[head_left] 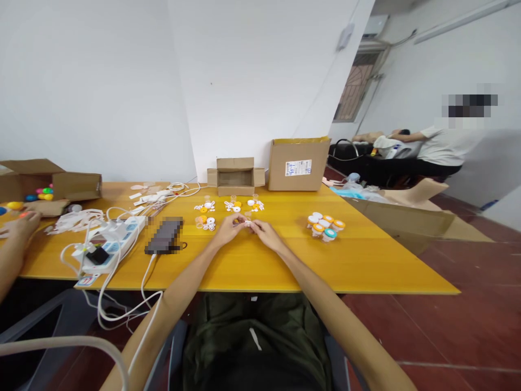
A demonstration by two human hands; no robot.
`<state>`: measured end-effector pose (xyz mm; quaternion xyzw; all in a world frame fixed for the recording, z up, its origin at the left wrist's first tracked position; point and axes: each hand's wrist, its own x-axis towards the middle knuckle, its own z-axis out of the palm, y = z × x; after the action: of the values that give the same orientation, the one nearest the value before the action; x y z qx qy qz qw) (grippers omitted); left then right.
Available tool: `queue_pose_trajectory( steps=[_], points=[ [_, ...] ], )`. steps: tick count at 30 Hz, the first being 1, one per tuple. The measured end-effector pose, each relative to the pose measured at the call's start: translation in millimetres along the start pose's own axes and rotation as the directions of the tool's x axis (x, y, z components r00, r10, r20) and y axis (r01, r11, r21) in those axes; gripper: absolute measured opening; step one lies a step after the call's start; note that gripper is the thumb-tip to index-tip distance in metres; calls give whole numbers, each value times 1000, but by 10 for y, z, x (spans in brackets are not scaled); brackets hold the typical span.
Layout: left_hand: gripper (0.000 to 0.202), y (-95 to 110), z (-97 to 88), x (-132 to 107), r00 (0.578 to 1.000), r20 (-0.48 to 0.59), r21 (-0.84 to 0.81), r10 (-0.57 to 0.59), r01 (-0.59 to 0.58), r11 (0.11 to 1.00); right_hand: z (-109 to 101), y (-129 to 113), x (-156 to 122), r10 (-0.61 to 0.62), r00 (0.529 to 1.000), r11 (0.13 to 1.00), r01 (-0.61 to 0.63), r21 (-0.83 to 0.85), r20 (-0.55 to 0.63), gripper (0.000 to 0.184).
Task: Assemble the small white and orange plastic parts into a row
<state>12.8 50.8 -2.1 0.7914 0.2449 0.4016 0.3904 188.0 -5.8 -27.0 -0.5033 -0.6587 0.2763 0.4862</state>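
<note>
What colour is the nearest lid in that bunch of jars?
The nearest lid is teal around a pale middle; the head view shows it best.

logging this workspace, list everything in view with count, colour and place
table: 1, yellow, centre
small piece: 1, white, held mid-table
part piles: 4, white and orange, mid-table
lidded jars: about 7, white, orange and teal lids, table's right
small box: 1, brown, back centre
large box: 1, brown, back right
left box: 1, brown, far left
balls: several, mixed colours, at left box
power strip: 1, white, table's left
cables: several, white, left
device: 1, dark, beside power strip
scraps: several, white, left
carton: 1, brown, right of table
window: 1, brownish, upper right
person: at least 1, white top, back right
another's hand: 1, bare, far left
left grip: 1, bare, mid-table
right grip: 1, bare, mid-table
</note>
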Motion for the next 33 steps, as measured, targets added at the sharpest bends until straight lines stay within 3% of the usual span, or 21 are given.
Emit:
queue_pose_trajectory(
  steps=[6, 14, 33],
  points=[
    [19, -34, 13, 6, 999, 41, -8, -22, 22, 1000, -2, 65, 14, 17, 999, 999, -19, -41, -32, 47],
    [15, -86, 13, 25, 999, 23, -47, -30, 31, 998, -6, 43, 4, 52, 999, 996, -52, -67, -12, 42],
    [12, -75, -2, 22, 999, 37, -25, -30, 31, 999, 14, 8, 12, 95, 995, 996, -95, 2, -6, 52]
  ],
)
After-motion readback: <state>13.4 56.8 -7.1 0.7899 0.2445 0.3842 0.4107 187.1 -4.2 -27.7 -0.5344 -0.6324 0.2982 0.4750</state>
